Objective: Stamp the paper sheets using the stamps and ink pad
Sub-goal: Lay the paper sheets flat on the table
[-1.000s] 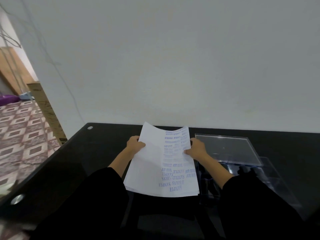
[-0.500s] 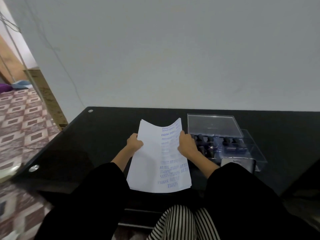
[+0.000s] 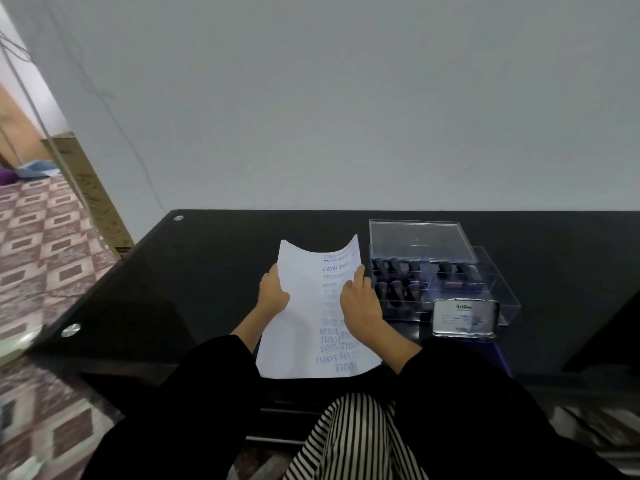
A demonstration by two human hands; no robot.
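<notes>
A stack of white paper sheets (image 3: 302, 327) with blue stamp marks down its right half lies on the black table (image 3: 194, 292), its far end curled up. My left hand (image 3: 273, 292) grips the left edge. My right hand (image 3: 360, 306) rests on the right side, fingers pinching the edge. To the right stands a clear plastic box (image 3: 498, 289) with several dark-handled stamps (image 3: 394, 268) in its compartments. A closed metal ink pad tin (image 3: 465, 318) sits at the box's front.
The box's clear lid (image 3: 419, 239) stands open behind the stamps. A white wall runs along the table's far edge. The table's left edge drops to a patterned tile floor (image 3: 45, 244). My striped trousers (image 3: 353, 441) show below the near edge.
The view has tilted down, bringing the stamp box and ink tin into sight. Both hands have kept hold of the sheets, sliding slightly nearer along them.
</notes>
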